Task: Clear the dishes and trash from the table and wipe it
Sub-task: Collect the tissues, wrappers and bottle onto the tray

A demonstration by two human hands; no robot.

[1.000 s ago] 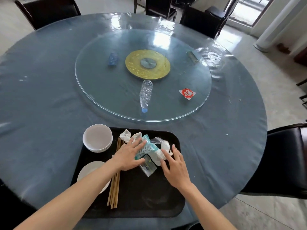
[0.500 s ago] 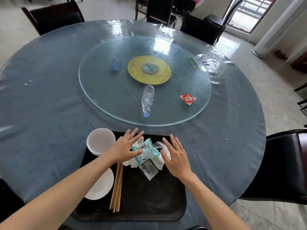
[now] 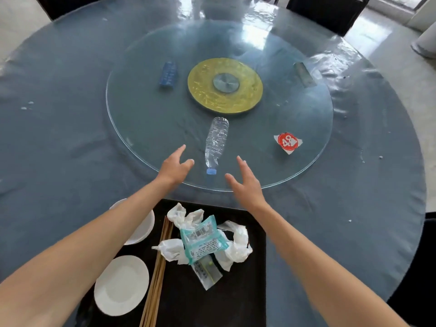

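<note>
Lifted off the tray's wrappers, now flanking the crushed plastic bottle.
Left hand, right hand: fingers spread apart, holding nothing.

- Turntable centred on table; bottle lies at its 6 o'clock, numbered card at 4.
- Tray at table's 6 o'clock holds wrappers, chopsticks, plate.

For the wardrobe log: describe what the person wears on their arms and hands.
Nothing shows on either. The left hand and right hand are bare, with no gloves, rings, watch or bracelets visible. Both forearms are uncovered up to the picture's edge; no sleeves appear.
</note>
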